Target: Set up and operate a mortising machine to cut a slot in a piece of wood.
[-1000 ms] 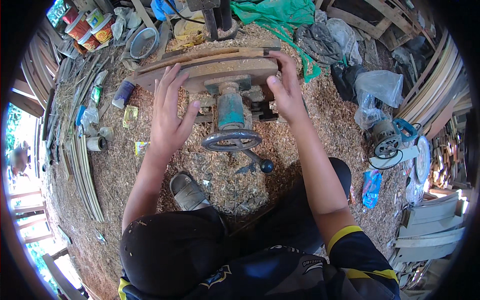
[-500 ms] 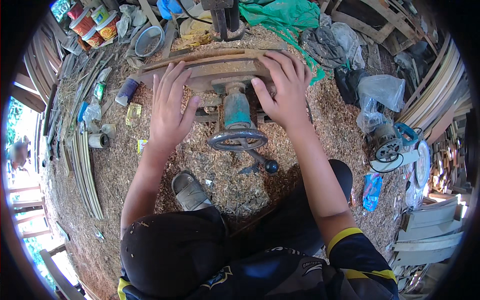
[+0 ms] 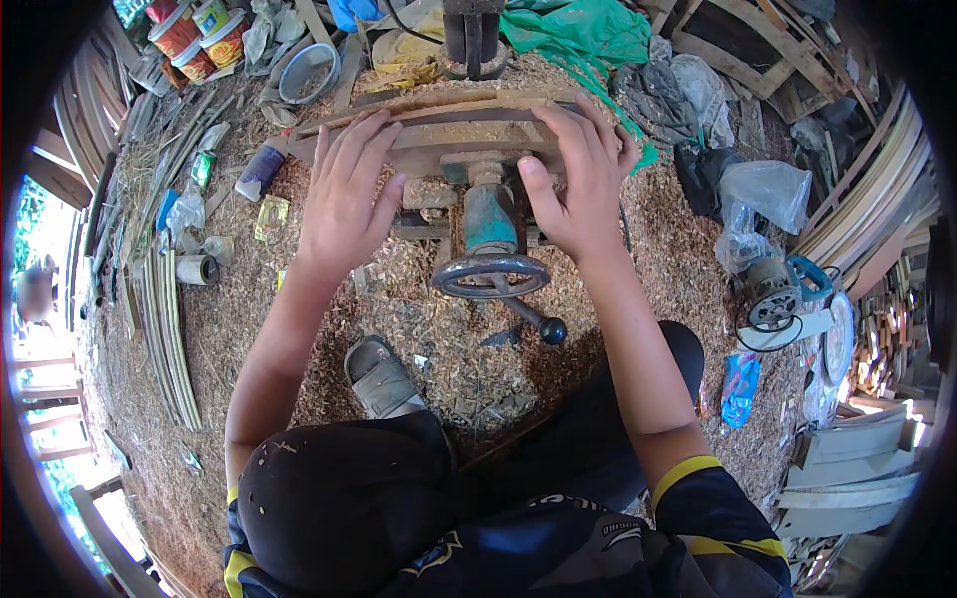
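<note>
A curved wooden board (image 3: pixel 464 133) lies across a metal machine, its ends off to left and right. My left hand (image 3: pixel 349 204) rests on the left part of the board, fingers stretched out and thumb apart from it. On the right part lies my right hand (image 3: pixel 581 189), fingers spread over the wood and thumb near its closer edge. Between my hands, below the board, is the machine's teal-painted shaft (image 3: pixel 489 219). A metal handwheel (image 3: pixel 490 277) sits at its near end, with a lever ending in a black knob (image 3: pixel 552 330). The undersides of my fingers are hidden.
Wood shavings cover the ground (image 3: pixel 299 369). A dark metal column (image 3: pixel 473 40) stands behind the board. To the right are a power saw (image 3: pixel 773 294), plastic bags (image 3: pixel 763 199) and stacked curved wood strips (image 3: pixel 867 189). Left lie a purple bottle (image 3: pixel 261 169), thin strips (image 3: pixel 167 344) and paint buckets (image 3: pixel 221 40).
The view has shifted slightly, so the machine sits a little further right and lower. The left hand's fingers have moved slightly along the board; both hands remain on it.
</note>
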### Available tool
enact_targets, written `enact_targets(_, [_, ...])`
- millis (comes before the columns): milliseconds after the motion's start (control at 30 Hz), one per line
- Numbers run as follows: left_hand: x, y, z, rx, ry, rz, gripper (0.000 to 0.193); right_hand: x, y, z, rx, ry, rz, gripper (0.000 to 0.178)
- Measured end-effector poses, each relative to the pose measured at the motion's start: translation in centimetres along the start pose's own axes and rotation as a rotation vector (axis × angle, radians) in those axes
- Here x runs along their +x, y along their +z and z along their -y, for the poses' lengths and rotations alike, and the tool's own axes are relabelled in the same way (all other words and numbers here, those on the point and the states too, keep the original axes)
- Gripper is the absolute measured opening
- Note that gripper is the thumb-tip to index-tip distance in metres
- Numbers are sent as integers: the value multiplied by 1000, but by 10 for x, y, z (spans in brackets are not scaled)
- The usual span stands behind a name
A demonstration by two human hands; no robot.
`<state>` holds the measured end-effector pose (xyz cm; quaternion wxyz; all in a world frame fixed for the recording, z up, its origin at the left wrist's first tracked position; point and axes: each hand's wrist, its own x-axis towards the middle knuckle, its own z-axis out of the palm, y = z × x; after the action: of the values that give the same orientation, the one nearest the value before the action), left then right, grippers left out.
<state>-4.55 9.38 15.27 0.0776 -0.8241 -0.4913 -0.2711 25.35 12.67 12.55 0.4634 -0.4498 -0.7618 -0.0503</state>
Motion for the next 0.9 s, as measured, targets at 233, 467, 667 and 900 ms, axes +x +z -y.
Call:
enact_targets(233, [9,3,7,50,-1,-51,47,-2,2,-3,-22,14,32,57])
enact_targets(467, [31,-2,14,96,84,-85,31,-12,7,-3,-50,46,52,57])
enact_targets(667, [42,6,19,62,74,-113,20,-12,7,-4,-48,46,50,55])
enact_targets(900, [45,5,22,48,55,-98,17,-10,4,-3,-29,56,58,56])
